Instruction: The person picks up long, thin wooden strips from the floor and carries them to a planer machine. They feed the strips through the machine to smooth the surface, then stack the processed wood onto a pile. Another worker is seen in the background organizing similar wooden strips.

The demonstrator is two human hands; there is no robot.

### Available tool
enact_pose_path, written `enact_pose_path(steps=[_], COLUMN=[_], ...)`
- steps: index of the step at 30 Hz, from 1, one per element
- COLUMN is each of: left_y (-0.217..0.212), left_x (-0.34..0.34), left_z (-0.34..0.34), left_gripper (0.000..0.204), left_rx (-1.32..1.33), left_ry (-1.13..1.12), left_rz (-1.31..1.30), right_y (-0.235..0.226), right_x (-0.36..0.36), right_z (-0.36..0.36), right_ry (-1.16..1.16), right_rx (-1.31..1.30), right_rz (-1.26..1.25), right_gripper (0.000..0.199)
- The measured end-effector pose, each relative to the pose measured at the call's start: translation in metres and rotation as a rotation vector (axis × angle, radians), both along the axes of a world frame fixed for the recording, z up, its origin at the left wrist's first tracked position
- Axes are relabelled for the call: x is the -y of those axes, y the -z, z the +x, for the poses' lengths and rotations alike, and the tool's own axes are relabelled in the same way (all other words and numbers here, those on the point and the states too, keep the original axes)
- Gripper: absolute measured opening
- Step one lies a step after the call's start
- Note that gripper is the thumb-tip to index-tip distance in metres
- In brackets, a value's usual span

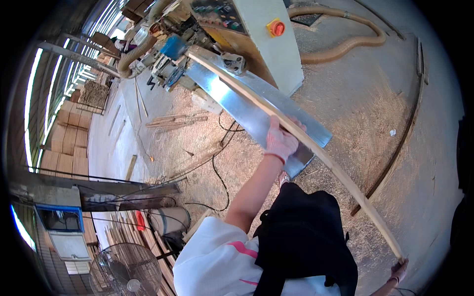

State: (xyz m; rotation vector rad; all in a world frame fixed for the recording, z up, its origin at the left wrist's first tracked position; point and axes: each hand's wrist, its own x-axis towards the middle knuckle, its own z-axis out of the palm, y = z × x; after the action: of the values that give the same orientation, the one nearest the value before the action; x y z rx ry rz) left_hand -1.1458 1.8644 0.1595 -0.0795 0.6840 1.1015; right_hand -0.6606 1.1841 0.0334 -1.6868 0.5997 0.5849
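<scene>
A long, narrow wooden strip (pixel 326 159) runs slantwise from the woodworking machine (pixel 174 48) down to the lower right. My left hand (pixel 282 140), with a red band at the wrist, is closed around its middle above the metal table. At the near end of the strip, my right hand (pixel 399 270) grips it low at the right rim of the view. The strip's far end lies at the machine's head, and the shiny metal table (pixel 222 91) stretches beneath its far half. Some fingers of both hands are hidden by the wood.
A pale control cabinet (pixel 269 44) with a red knob stands beyond the table. Wood shavings cover the floor (pixel 370 118). A dark long bar (pixel 395 158) lies at right. Cables (pixel 217 177) trail at left, near a fan (pixel 126 271) and stacked wood (pixel 69 130).
</scene>
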Motion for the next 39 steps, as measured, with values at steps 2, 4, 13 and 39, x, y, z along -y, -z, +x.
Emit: enact_pose_path(steps=[2,4,13,39], left_y=[0.024,0.009,0.021,0.04], left_x=[-0.026,-0.033,-0.068,0.03], left_z=[-0.017,-0.014,-0.02,0.018], left_gripper=[0.05,0.048,0.055,0.032], left_rx=[-0.065,-0.152,-0.278,-0.404], left_ry=[0.083,0.038,0.028,0.08], left_rz=[0.024,-0.04,-0.187,-0.103], right_y=[0.024,0.022,-0.028,-0.122], right_x=[-0.031,-0.079,-0.15,0.0], right_z=[0.003,-0.017,-0.022,-0.056], right_ry=[-0.046,0.026,-0.192,-0.433], right_rx=[-0.023,0.156,0.138,0.566], right_rz=[0.098,0.157,-0.231,-0.51], right_gripper=[0.025,0.026,0.035,0.043])
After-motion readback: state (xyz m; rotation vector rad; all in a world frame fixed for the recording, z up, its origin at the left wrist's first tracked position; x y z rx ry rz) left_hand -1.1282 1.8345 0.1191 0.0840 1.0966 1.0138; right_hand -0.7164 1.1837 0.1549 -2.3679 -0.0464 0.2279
